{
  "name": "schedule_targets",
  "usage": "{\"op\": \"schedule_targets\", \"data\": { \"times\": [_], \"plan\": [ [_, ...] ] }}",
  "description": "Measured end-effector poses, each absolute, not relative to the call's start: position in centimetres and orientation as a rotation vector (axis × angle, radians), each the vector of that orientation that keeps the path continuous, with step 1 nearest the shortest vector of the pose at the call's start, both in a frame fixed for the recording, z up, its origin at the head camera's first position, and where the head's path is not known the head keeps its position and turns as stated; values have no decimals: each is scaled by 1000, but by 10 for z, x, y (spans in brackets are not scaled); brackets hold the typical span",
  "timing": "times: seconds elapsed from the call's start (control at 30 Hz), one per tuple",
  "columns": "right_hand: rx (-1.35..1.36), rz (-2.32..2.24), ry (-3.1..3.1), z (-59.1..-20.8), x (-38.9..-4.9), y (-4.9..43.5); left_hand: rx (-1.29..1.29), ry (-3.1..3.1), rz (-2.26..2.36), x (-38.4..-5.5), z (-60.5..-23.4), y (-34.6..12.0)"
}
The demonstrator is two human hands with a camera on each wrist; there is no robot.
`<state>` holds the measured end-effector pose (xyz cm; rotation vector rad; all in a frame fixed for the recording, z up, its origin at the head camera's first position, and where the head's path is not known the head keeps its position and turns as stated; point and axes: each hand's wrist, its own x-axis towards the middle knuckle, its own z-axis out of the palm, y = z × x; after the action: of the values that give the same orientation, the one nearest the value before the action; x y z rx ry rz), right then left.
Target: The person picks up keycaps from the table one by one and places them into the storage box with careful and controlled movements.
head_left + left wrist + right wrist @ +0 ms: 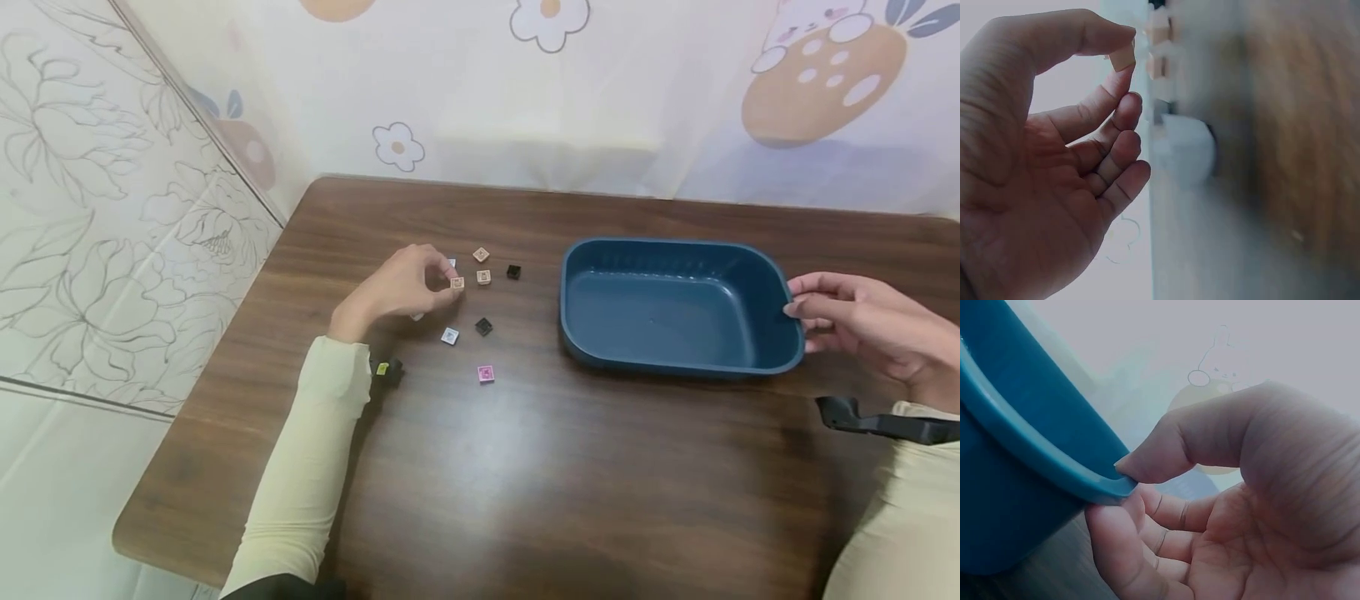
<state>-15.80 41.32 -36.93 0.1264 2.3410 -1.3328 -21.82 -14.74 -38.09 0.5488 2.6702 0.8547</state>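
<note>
My left hand (399, 285) pinches a small square tan block (457, 283) between thumb and index finger. The left wrist view shows that block (1123, 59) at the fingertips, with the other fingers loosely bent below. Close by on the table lie another tan block (483, 277), a second tan one (481, 254), a black block (513, 272) and a dark patterned one (483, 327). At the right, my right hand (862, 321) grips the rim of a blue plastic basin (675, 367), thumb inside and fingers outside. No blocks show in the basin.
A white block (449, 336) and a pink block (486, 374) lie nearer me on the wooden table (525, 483). More pale pieces are partly hidden by the left hand. A patterned curtain (465, 83) hangs behind the table's back edge.
</note>
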Motion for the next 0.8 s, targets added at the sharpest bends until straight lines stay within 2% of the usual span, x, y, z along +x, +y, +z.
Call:
{"op": "schedule_targets", "data": {
  "times": [0.47,0.8],
  "plan": [
    [102,-1379,2307,-365,-159,413,716,2787,839,-213,-346,-124],
    [97,-1383,2318,-367,-157,414,759,2767,902,-209,-336,-107]
  ]
}}
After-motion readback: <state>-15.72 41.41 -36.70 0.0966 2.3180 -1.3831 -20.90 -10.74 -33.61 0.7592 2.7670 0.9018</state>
